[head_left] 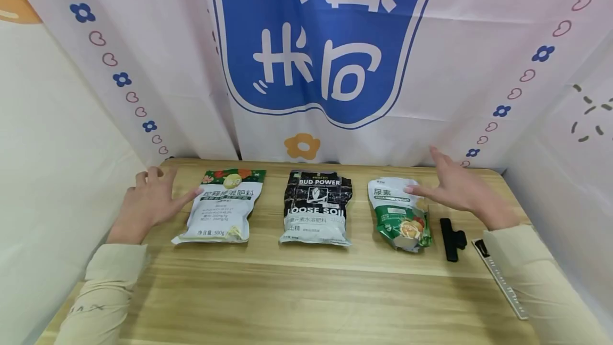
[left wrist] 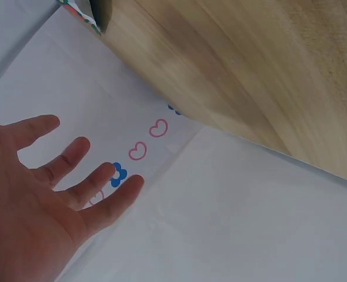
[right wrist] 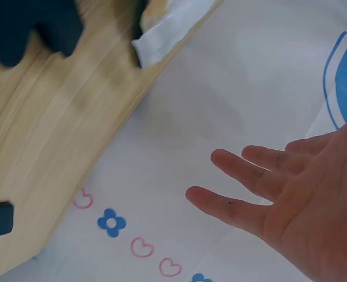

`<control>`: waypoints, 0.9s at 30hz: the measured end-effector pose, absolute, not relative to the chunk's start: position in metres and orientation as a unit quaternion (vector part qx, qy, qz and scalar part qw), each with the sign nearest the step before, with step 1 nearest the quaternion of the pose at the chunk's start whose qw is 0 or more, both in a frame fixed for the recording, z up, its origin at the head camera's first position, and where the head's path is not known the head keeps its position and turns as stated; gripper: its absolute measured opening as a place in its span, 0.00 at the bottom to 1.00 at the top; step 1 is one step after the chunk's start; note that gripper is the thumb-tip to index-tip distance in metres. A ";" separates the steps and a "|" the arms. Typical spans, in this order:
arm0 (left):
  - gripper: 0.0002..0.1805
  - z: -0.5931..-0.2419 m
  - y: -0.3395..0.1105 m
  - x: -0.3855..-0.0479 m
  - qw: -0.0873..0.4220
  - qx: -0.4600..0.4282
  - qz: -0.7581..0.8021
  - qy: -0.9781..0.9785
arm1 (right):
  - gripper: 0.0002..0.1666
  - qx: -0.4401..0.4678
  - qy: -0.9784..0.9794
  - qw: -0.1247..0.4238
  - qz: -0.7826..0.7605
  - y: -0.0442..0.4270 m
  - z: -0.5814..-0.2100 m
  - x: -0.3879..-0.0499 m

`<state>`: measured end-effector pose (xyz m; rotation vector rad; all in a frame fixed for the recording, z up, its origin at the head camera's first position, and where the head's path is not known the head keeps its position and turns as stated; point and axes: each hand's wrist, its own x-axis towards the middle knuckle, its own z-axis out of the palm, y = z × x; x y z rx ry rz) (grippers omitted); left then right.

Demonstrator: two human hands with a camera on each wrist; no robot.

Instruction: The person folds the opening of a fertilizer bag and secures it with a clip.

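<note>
Three fertilizer bags stand out in a row on the wooden tabletop in the head view. My left hand is nearest the white bag with a green top, its thumb reaching toward that bag's edge; whether they touch I cannot tell. A black and white bag marked LOOSE SOIL lies in the middle. My right hand has its thumb over a smaller white and green pouch; contact is unclear. In the wrist views the left hand and right hand have spread fingers and hold nothing.
Right of the pouch lies a black clip. A narrow white strip with a black end lies partly under the right sleeve. Behind the wooden table hangs a white cloth with a blue printed sign; pale cloth also covers both sides.
</note>
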<state>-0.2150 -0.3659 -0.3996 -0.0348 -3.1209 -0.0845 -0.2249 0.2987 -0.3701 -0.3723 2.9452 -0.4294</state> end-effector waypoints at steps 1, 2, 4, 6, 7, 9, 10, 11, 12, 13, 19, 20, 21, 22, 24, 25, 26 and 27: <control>0.59 -0.400 -0.366 -0.215 0.009 -0.013 -0.026 -1.000 | 0.78 -0.125 0.979 0.072 -0.146 0.296 -0.369 -0.225; 0.59 -0.400 -0.366 -0.214 0.009 -0.015 -0.025 -1.000 | 0.78 -0.125 0.978 0.074 -0.148 0.294 -0.368 -0.225; 0.59 -0.401 -0.367 -0.213 0.009 -0.017 -0.027 -0.999 | 0.78 -0.124 0.978 0.079 -0.149 0.288 -0.366 -0.223; 0.59 -0.403 -0.367 -0.211 0.011 -0.019 -0.025 -0.999 | 0.78 -0.125 0.976 0.084 -0.157 0.282 -0.364 -0.222; 0.58 -0.404 -0.367 -0.211 0.014 -0.019 -0.024 -0.999 | 0.77 -0.127 0.975 0.086 -0.162 0.279 -0.363 -0.221; 0.58 -0.405 -0.367 -0.210 0.020 -0.019 -0.023 -0.999 | 0.76 -0.133 0.972 0.090 -0.171 0.272 -0.360 -0.219; 0.58 -0.406 -0.367 -0.209 0.021 -0.019 -0.022 -0.999 | 0.75 -0.138 0.970 0.091 -0.176 0.268 -0.359 -0.219; 0.57 -0.406 -0.366 -0.209 0.021 -0.018 -0.022 -0.999 | 0.75 -0.144 0.969 0.091 -0.180 0.265 -0.359 -0.218; 0.57 -0.407 -0.366 -0.209 0.020 -0.016 -0.023 -0.999 | 0.74 -0.148 0.968 0.091 -0.181 0.261 -0.358 -0.217; 0.57 -0.407 -0.365 -0.209 0.018 -0.015 -0.023 -0.999 | 0.73 -0.153 0.968 0.088 -0.180 0.258 -0.358 -0.216; 0.55 -0.410 -0.364 -0.210 0.008 -0.015 -0.019 -1.000 | 0.72 -0.174 0.966 0.075 -0.175 0.242 -0.359 -0.213; 0.55 -0.410 -0.364 -0.210 0.007 -0.016 -0.018 -1.000 | 0.71 -0.176 0.966 0.073 -0.177 0.240 -0.360 -0.212; 0.55 -0.410 -0.364 -0.210 0.006 -0.017 -0.018 -1.000 | 0.70 -0.178 0.965 0.072 -0.179 0.237 -0.360 -0.212; 0.54 -0.410 -0.364 -0.210 0.004 -0.018 -0.018 -1.000 | 0.69 -0.180 0.964 0.072 -0.184 0.234 -0.361 -0.212; 0.54 -0.410 -0.364 -0.210 0.001 -0.019 -0.019 -1.000 | 0.68 -0.186 0.960 0.071 -0.196 0.228 -0.362 -0.211; 0.54 -0.410 -0.364 -0.210 0.000 -0.020 -0.022 -1.000 | 0.67 -0.189 0.958 0.072 -0.203 0.225 -0.363 -0.211; 0.54 -0.409 -0.364 -0.210 -0.001 -0.021 -0.024 -0.999 | 0.66 -0.193 0.956 0.072 -0.208 0.222 -0.364 -0.210; 0.54 -0.409 -0.364 -0.209 -0.002 -0.021 -0.027 -0.999 | 0.65 -0.196 0.954 0.072 -0.216 0.218 -0.365 -0.210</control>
